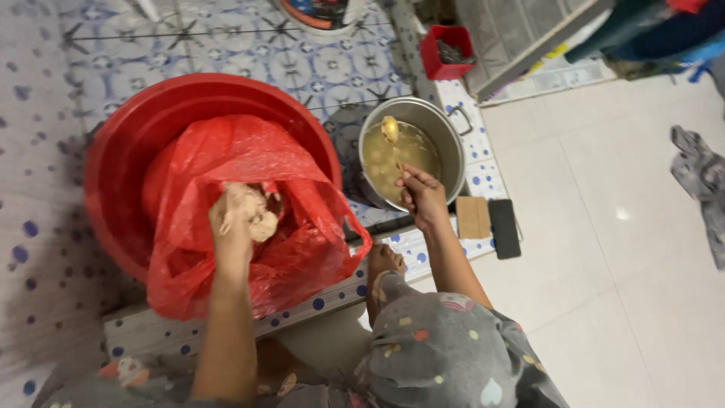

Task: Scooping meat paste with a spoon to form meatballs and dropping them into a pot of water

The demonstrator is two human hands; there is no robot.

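Left hand [230,227] is clamped on a pale dough lump [253,211] inside the red bag [226,219], which sits in the basin [128,151] left of the pot [453,140]. Right hand [423,196] has fingers closed on a spoon [391,136] over the pot's broth. Risk: sticky dough drags the bag up, or drips land between basin and pot.

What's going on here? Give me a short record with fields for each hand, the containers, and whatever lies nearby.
Left hand: grips a pale doughy lump inside the red plastic bag
Right hand: holds a spoon over the round steel pot
Pot contents: yellowish broth
Bag's holder: big red plastic basin
Nearby: black phone, brown card, small red box
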